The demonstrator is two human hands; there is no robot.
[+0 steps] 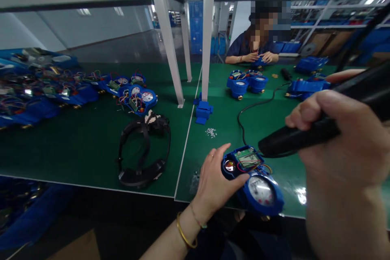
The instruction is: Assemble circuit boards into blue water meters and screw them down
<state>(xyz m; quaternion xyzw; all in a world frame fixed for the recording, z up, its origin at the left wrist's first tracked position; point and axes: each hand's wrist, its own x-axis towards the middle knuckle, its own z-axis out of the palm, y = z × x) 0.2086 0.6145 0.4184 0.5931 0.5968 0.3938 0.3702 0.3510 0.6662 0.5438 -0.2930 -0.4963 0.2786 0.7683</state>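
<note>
A blue water meter (258,183) with an open top, a green circuit board and a white dial sits at the near edge of the green table (91,146). My left hand (215,180) grips its left side, thumb against the housing. My right hand (341,142) is wrapped round a black electric screwdriver (292,140). The screwdriver's tip rests just above the circuit board. Its black cable (246,113) trails back across the table.
A black head strap (141,150) lies left of the meter. Several open blue meters (137,95) with loose wires crowd the far left. A small pile of screws (211,132) lies ahead. White frame posts (207,36) stand mid-table. A person across the table (256,46) handles another meter.
</note>
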